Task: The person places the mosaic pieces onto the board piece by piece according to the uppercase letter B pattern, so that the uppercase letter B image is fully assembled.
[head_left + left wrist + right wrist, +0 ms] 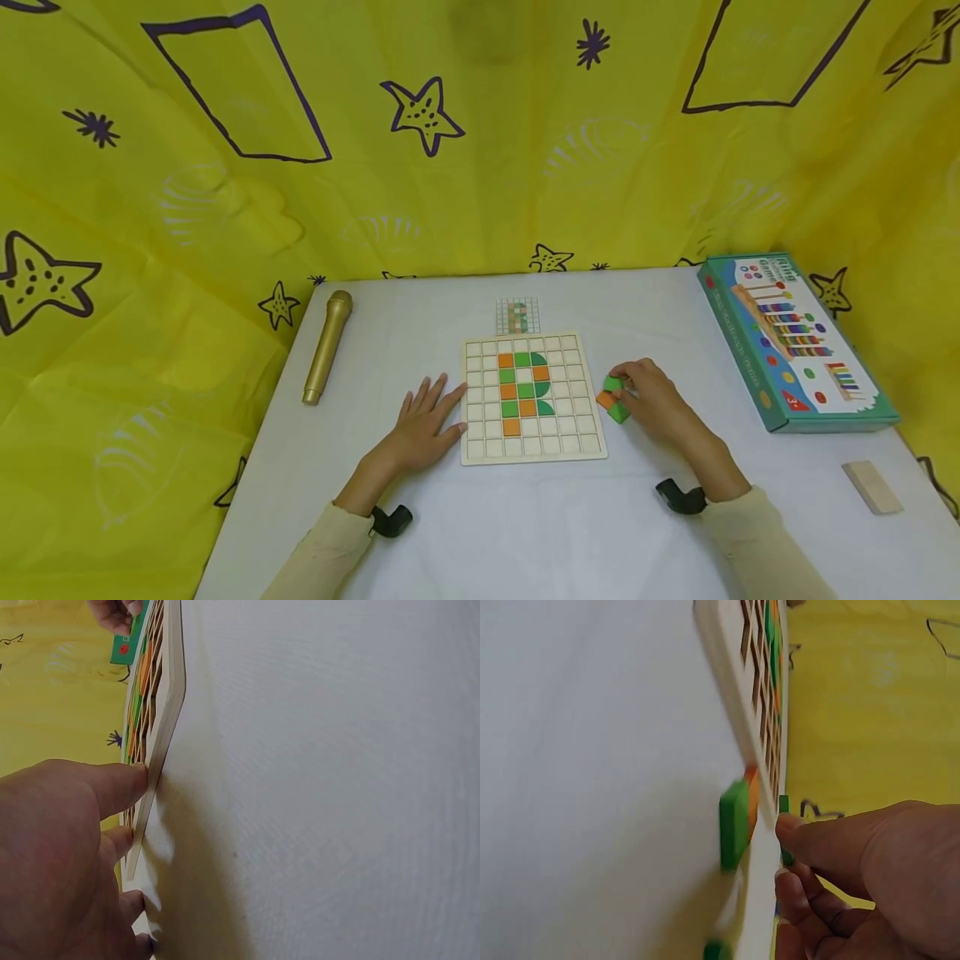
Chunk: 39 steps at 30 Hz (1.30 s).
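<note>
A square wooden grid board (480,437) lies in the middle of the table, its cells partly filled with green and orange tiles that form an R-like pattern. My left hand (422,429) is spread flat at the board's left side, thumb and index fingertip right at its edge. To the right of the board, my right hand (651,402) pinches a green tile (784,804) between thumb and fingers. Just below those fingers lie a loose orange tile (605,401) and a loose green tile (618,413). Another dark green piece (717,950) shows at the bottom of the right wrist view.
Behind the board lies a small pattern card (517,316). A gold microphone (327,346) is at the left, a green-sided toy box (798,342) at the right. Nearer on the right rests a wooden block (872,487). A yellow curtain (480,200) hangs behind the table.
</note>
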### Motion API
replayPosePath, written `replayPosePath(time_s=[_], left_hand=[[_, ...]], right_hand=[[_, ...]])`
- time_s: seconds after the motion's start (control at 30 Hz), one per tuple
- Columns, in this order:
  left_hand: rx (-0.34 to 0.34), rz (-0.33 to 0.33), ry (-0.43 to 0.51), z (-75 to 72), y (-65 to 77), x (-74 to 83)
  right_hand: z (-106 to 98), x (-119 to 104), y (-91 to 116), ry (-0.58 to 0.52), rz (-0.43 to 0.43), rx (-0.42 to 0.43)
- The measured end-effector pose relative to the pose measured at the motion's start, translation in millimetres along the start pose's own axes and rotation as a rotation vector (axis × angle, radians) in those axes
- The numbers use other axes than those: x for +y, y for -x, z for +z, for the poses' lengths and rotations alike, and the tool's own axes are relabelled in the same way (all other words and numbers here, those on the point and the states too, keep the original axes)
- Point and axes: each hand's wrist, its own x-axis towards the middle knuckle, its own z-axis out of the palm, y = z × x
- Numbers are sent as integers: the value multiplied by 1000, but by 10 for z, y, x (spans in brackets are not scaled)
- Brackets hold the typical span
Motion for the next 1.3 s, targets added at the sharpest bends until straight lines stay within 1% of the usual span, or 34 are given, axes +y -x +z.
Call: replayPosePath(time_s=[0.13, 0.3, 0.4, 0.5, 0.63, 0.77, 0.87, 1.0, 1.13, 1.23, 1.3], left_hand=[[4, 7, -4, -8, -6, 4], [0, -2, -4, -17, -15, 11], [-11, -11, -14, -5, -19, 5], [-6, -8, -12, 0, -23, 3], [-11, -13, -7, 0, -24, 6], [2, -1, -4, -3, -9, 19], [14, 5, 3, -11, 8, 31], [20, 8, 16, -23, 18, 41], [30, 23, 10, -9, 12, 29], [24, 23, -1, 1, 5, 16], [23, 19, -3, -5, 5, 16]], right_hand=[[143, -187, -28, -10, -49, -22], [366, -392, -12, 4, -156, -71], [478, -472, 17, 19, -205, -92], [560, -533, 39, 38, -250, -86], [608, -584, 65, 73, -285, -68], [612, -604, 99, 96, -285, -75], [613, -605, 115, 90, -281, -77], [622, -606, 127, 93, -289, -59], [619, -603, 148, 107, -302, -32], [590, -578, 170, 98, -281, -25], [550, -542, 179, 92, -242, -21]])
